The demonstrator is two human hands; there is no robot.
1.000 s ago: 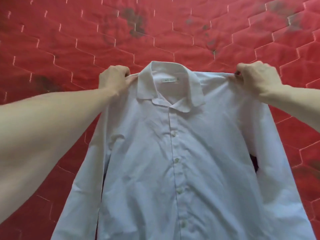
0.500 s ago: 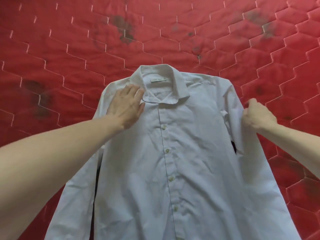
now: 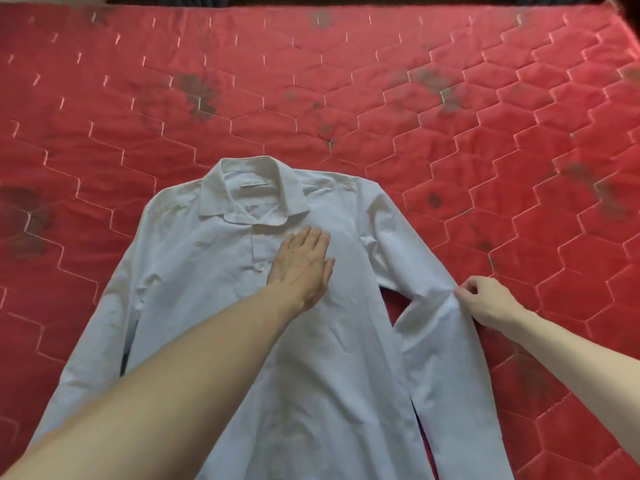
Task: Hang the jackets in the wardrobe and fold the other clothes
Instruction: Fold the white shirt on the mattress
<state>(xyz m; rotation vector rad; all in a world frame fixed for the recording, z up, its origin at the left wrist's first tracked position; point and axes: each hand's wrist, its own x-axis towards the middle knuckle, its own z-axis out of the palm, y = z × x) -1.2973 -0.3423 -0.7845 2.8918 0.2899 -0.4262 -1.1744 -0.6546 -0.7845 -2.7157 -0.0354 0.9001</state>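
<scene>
Your left hand [image 3: 300, 263] lies flat on the chest of the white shirt [image 3: 214, 292], palm down and fingers straight and close together, just beside the button placket [image 3: 258, 258] and below the collar [image 3: 254, 199]. It grips nothing; it only presses on the cloth. Your left forearm crosses the lower front of the shirt from the near left corner of the view.

Your right hand [image 3: 486, 301] pinches a fold of the shirt's right-side sleeve [image 3: 436, 271] between thumb and curled fingers, at the sleeve's outer edge about halfway down its visible length. The cloth bunches and rises slightly at the pinch. Between this sleeve and the body of the shirt a narrow gap shows the red surface beneath.

You will find the shirt face up, buttoned, collar toward the far edge of the mattress [image 3: 346, 81] and hem toward the near edge, where it runs out of view. It sits roughly midway between the left and right edges. The other sleeve [image 3: 100, 327] lies along the left side of the shirt body, pointing toward the near edge.

The mattress is red, quilted in a hexagon pattern, with dark stains scattered over its far half and left side. Its far edge and far right corner are visible at the top of the view.
</scene>
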